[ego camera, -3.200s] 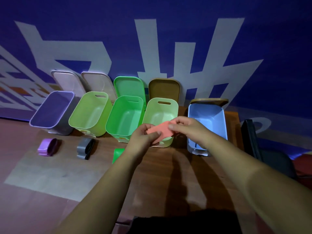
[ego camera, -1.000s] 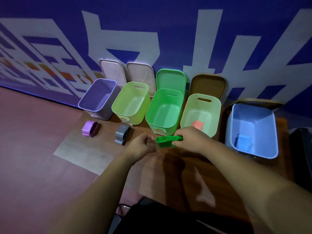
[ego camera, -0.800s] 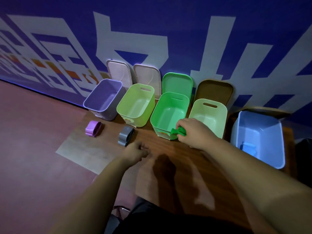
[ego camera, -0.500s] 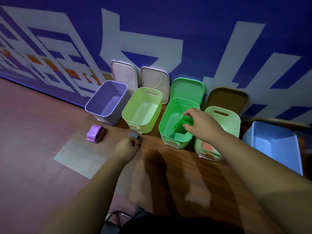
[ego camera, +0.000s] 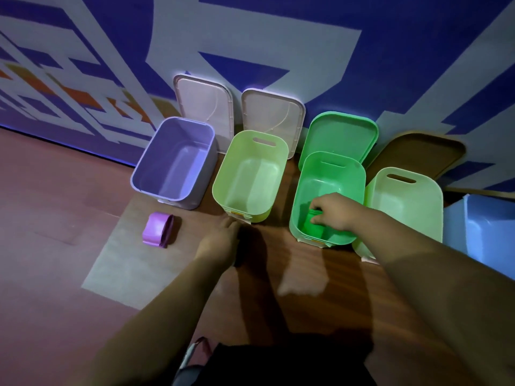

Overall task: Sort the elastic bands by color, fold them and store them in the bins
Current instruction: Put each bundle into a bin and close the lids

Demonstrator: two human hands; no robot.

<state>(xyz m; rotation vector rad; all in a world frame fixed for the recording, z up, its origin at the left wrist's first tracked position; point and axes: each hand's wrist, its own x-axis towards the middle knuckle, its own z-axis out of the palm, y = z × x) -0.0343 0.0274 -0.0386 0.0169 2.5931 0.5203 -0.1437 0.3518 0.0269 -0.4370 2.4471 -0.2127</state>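
So nearest to me, my left hand sits curled on the wooden table just below the lime bin; I can't tell if it's gripping anything under there. The purple band lies just left of it, long axis pointing away toward the purple bin, so left is clearly closer. Farther out, my right hand is down inside the green bin, fingers pinching the folded green band.

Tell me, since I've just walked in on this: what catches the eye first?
A row of open bins along the wall, with the right hand deep in the bright green bin, setting down a folded green band. The left hand rests on the table just right of a lone purple band.
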